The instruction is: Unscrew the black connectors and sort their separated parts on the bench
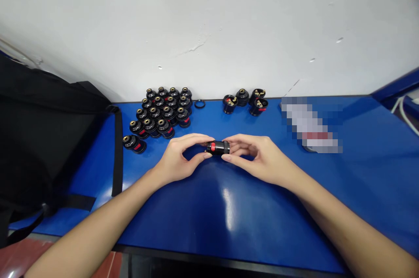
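Between my two hands a black lamp socket (pixel 218 147) with a red part on its side lies sideways, just above the blue table. My left hand (pixel 183 156) pinches its left end with thumb and fingers. At the other end, the thumb and fingers of my right hand (pixel 253 156) close on a dark ring-like band. Brass bits show near my left fingertips. Beyond my left hand stand several black lamp sockets (pixel 155 114) with domed caps, brass-threaded tops and red side parts. A loose black ring (pixel 199 104) lies to their right.
Toward the wall sit open socket bodies (pixel 258 107) with brass contacts, beside a domed black piece (pixel 242 97). A pixelated flat object (pixel 309 125) lies at the right. A black bag (pixel 49 138) with straps covers the left side of the blue table (pixel 196 217).
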The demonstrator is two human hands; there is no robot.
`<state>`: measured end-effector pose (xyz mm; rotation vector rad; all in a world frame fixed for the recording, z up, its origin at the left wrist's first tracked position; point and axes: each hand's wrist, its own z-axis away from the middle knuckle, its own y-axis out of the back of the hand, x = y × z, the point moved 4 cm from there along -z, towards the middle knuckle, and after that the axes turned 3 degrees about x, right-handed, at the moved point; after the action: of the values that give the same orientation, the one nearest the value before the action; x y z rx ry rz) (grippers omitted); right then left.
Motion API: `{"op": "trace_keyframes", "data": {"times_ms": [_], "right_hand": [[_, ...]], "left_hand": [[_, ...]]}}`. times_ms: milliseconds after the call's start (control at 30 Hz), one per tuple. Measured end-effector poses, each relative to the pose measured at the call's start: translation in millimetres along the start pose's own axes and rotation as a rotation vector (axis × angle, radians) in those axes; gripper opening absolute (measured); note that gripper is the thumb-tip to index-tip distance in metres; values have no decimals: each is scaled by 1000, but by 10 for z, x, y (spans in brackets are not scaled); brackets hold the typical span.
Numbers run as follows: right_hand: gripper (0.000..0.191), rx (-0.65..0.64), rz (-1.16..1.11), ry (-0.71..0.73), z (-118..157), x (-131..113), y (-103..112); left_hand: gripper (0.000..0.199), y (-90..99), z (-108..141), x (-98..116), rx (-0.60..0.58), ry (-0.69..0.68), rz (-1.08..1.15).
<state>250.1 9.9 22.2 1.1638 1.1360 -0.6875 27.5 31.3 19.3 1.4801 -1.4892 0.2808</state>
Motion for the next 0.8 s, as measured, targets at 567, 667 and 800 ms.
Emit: {"op": "trace_keyframes", "data": {"times_ms": [567, 667, 800], "right_hand": [[50, 45, 292, 241, 15, -63, 300], [39, 89, 361, 254, 13, -52, 356], [30, 149, 372, 250, 1, -18, 378]], "left_hand": [[56, -27, 34, -84, 87, 42, 133], [58, -30, 34, -79, 70, 35, 116], [55, -44, 6, -64, -14, 27, 38]]}}
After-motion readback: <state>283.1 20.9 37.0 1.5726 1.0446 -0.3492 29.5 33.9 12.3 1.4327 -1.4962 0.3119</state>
